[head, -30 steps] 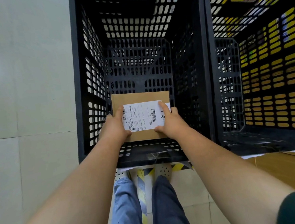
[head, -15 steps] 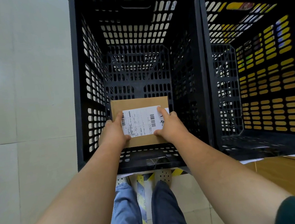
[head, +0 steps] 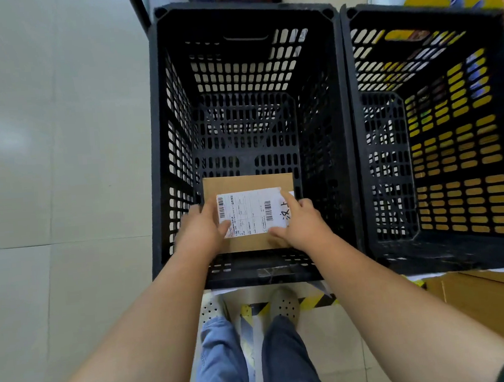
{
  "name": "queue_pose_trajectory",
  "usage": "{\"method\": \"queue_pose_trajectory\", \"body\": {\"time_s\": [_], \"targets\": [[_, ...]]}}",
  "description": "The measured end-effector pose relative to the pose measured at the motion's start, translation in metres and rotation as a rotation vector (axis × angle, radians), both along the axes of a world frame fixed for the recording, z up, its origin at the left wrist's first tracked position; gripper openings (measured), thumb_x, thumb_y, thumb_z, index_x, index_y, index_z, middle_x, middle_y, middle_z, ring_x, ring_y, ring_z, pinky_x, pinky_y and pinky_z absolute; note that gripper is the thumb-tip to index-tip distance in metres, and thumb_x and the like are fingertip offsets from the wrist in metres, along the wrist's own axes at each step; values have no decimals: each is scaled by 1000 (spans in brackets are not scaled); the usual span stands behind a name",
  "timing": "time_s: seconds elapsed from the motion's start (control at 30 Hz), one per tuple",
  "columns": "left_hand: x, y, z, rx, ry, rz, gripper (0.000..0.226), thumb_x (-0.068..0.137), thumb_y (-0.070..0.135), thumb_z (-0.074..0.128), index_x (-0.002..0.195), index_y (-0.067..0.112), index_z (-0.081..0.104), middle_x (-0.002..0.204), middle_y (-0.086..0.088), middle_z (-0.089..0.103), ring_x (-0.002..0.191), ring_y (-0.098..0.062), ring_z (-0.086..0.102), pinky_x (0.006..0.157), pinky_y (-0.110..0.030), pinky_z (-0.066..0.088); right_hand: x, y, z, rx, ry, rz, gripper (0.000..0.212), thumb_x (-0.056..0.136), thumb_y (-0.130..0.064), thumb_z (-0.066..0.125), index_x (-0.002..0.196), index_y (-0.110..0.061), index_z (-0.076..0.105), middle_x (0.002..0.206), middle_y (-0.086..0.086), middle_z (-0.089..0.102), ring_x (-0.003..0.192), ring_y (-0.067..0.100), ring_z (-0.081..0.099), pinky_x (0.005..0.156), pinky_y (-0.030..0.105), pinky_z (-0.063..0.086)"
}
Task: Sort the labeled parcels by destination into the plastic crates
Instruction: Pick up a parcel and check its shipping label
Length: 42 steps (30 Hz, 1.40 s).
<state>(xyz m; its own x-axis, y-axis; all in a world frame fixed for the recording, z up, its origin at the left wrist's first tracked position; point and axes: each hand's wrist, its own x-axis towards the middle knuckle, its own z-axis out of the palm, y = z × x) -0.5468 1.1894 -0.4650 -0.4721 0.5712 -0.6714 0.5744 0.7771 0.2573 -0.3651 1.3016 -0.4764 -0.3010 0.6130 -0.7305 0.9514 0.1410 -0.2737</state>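
Sitting in L crate (head: pixel 158 156), prob. bottom: parcel (head: pixel 245 183)

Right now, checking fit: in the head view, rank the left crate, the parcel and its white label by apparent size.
1. left crate, clearly largest.
2. parcel, held low inside the crate, so it looks somewhat small.
3. white label on the parcel, smallest.

Crate (head: pixel 239 11) far half free; parcel (head: pixel 245 183) occupies near end; walls enclose.
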Motion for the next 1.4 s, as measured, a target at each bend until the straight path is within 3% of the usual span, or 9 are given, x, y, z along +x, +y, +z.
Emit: {"method": "queue_pose_trajectory", "body": {"time_s": [0.1,0.27,0.53,0.63,0.9,1.03,1.23,1.33,1.4], "targets": [[1,-9,41,180,-8,-22,63,97,46,52,151,19,32,148,-6,40,136,-25,35,109,-42,35,7,-3,39,66,118,16,84,86,-51,69,156,-37,23,149,2,32,133,24,38,105,42,44],[17,-24,134,362,-5,-147,58,98,45,51,148,17,40,150,-2,41,139,-19,33,114,-32,26,25,-18,132,117,275,105,68,88,-54,66,148,-29,45,149,-8,38,137,15,37,109,37,41],[24,-23,320,670,131,-170,55,96,42,57,145,21,45,145,2,45,136,-15,36,111,-26,26,36,-1,327,398,521,170,64,90,-55,63,147,-32,44,149,-11,39,139,11,34,110,33,36],[26,-10,397,806,230,-243,57,95,46,57,145,23,45,145,4,45,136,-15,37,112,-30,29,41,12,399,535,627,174,65,89,-56,65,145,-28,47,145,-8,43,136,11,38,110,27,32],[39,21,521,1079,269,-461,57,93,52,56,142,25,48,142,7,46,133,-14,38,112,-35,35,80,5,527,775,842,-21,63,81,-61,61,136,-32,54,129,-13,51,124,9,49,105,35,44],[49,39,538,1177,177,-609,68,87,66,43,138,22,54,139,4,49,131,-17,42,112,-39,36,115,-19,549,906,764,-159,54,88,-48,69,137,-30,55,132,-11,49,123,4,45,104,24,37],[117,52,553,1284,-78,-865,54,88,52,56,132,21,59,134,7,54,125,-12,46,107,-13,26,185,-86,571,1070,517,-407,58,89,-54,63,140,-32,51,136,-10,46,124,2,39,99,18,31],[175,49,564,1335,-201,-1010,50,93,49,58,135,23,56,137,7,52,128,-16,47,110,-36,38,234,-132,583,1141,378,-555,65,86,-61,57,142,-29,51,143,-4,46,130,10,41,107,28,35],[220,38,573,1337,-272,-1095,51,93,47,58,138,24,53,140,7,49,132,-17,42,111,-41,37,267,-169,591,1180,308,-656,70,83,-64,56,142,-27,52,141,-1,48,130,13,43,107,24,33]]}}
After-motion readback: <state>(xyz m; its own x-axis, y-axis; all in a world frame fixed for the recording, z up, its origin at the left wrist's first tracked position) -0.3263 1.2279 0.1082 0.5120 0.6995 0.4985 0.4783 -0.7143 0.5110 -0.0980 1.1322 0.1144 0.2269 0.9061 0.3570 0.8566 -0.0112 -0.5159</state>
